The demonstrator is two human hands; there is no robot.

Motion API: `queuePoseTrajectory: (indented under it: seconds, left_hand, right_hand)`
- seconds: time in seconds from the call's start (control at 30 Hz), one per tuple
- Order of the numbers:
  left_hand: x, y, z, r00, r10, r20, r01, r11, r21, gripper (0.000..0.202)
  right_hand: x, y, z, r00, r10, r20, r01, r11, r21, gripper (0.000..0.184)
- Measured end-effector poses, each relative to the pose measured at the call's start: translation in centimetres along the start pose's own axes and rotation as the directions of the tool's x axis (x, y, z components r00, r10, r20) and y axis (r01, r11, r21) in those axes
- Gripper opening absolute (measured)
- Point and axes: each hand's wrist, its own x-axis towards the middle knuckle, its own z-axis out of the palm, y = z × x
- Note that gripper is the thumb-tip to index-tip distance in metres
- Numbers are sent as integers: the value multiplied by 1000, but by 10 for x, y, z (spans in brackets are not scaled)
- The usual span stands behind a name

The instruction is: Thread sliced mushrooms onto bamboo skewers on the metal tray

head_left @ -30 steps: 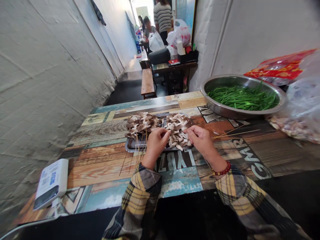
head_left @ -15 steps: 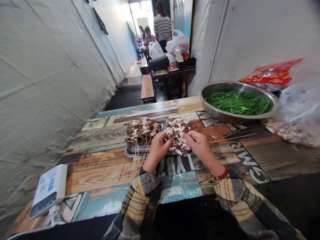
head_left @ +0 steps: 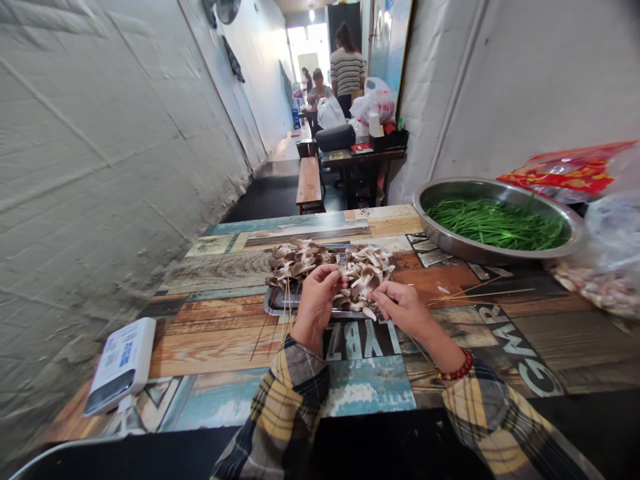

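A metal tray [head_left: 273, 308] lies on the patterned table [head_left: 210, 333]. It holds skewered mushrooms [head_left: 295, 261] on the left and a loose mushroom pile [head_left: 367, 270] on the right. My left hand [head_left: 317, 300] is closed in a pinch on a mushroom piece at the pile's near edge. My right hand [head_left: 403, 308] is closed too, pinching what looks like a thin bamboo skewer beside the pile. Bamboo sticks [head_left: 280, 317] jut from the tray towards me.
A steel basin of green chives [head_left: 495, 220] stands at the right, with plastic bags [head_left: 600, 267] beside it. Loose skewers [head_left: 475, 293] lie right of my hand. A white device [head_left: 117, 363] sits at the near left edge. People stand at far tables [head_left: 360, 157] down the corridor.
The camera tilted up and shifted. My right hand has drawn slightly back from the mushroom pile towards me. My left hand stays pinched at the pile.
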Motion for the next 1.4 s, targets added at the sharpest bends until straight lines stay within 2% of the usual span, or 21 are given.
queuePoseTrajectory:
  seconds: [0.17,0.47,0.7,0.83,1.03,1.17,1.4]
  left_hand:
    - [1,-1,-1,1000,21,-22,-22,997,-77,27]
    - [-2,1,5,999,29,34,-26,996,-86,19]
    - [-2,-1,4,999,43,20,-42,999,-13,28]
    - [-3,0,4,1000,19,1,-19,1000,23,26]
    - [-4,2,3,1000,21,17,-20,998,-67,26]
    - [-5,2,3,999,-22,41,24,999,-42,27]
    - [-3,-2,2,998,38,57,-40,999,28,24]
  right_hand:
    - [0,4,2,1000,9,27,-9,1000,3,29]
    - [1,2,3,1000,3,8,-3,1000,-31,29]
    - [1,5,3,1000,-2,7,2,998,-67,29]
    - [1,4,2,1000,-17,16,18,996,-91,28]
    - [1,2,3,1000,-10,24,12,996,-90,28]
    - [1,4,3,1000,-5,23,7,994,-110,27]
    - [1,6,3,1000,0,23,2,994,-105,27]
